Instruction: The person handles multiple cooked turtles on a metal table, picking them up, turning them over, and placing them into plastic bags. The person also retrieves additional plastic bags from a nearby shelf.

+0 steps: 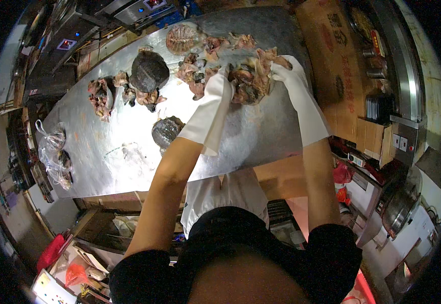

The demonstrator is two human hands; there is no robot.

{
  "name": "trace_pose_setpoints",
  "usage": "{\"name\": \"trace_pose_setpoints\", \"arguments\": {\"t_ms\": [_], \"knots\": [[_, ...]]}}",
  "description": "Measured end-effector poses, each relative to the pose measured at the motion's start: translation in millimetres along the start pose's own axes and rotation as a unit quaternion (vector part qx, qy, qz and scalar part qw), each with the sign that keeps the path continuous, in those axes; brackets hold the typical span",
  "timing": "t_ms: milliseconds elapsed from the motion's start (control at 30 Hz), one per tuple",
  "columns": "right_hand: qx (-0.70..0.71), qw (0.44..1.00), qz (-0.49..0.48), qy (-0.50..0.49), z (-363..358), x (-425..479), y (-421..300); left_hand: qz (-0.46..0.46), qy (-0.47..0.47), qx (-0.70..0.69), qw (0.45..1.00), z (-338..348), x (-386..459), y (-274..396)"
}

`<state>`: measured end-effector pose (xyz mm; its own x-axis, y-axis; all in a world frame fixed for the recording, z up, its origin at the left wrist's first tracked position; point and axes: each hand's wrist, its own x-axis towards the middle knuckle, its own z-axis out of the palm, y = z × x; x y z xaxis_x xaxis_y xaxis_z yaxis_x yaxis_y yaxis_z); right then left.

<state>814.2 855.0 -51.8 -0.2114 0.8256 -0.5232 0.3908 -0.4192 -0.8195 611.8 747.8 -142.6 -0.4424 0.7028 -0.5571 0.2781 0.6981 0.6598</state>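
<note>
Both my hands wear white rubber gloves above a steel table. My right hand [287, 72] is closed on the edge of a pale flap of flesh [265, 60]. That flap joins an opened turtle carcass [248, 85], whose dark and yellowish insides show. Against the carcass's left side rests my left hand [221, 81]; its fingertips are hidden, so its grip is unclear. Left of it lie loose meat pieces [190, 70]. A dark turtle shell [149, 71] sits farther left with flesh below it, and a smaller dark shell [166, 133] lies near my left forearm.
On the steel table [239, 148] are a ribbed shell piece [182, 39], reddish meat [100, 98] and clear plastic bags with contents [56, 155]. Cardboard [334, 68] stands along the right edge. Stainless equipment [87, 34] borders the far left side.
</note>
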Motion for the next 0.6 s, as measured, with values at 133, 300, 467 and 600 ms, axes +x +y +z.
{"name": "trace_pose_setpoints", "arguments": {"t_ms": [133, 300, 467, 600], "knots": [[0.003, 0.998, -0.035, -0.045, 13, -7, -13, 0.083, 0.074, -0.561, 0.82, 93, 45, -96], [-0.051, 0.996, -0.069, -0.018, 19, -19, -44, 0.178, -0.032, -0.454, 0.873, 108, -15, -109], [-0.199, 0.923, -0.328, -0.022, 49, 61, -40, 0.135, -0.069, -0.221, 0.963, 93, -70, -88], [-0.349, 0.879, -0.315, -0.076, 66, 85, -39, 0.163, -0.094, -0.214, 0.959, 48, -104, -65]]}}
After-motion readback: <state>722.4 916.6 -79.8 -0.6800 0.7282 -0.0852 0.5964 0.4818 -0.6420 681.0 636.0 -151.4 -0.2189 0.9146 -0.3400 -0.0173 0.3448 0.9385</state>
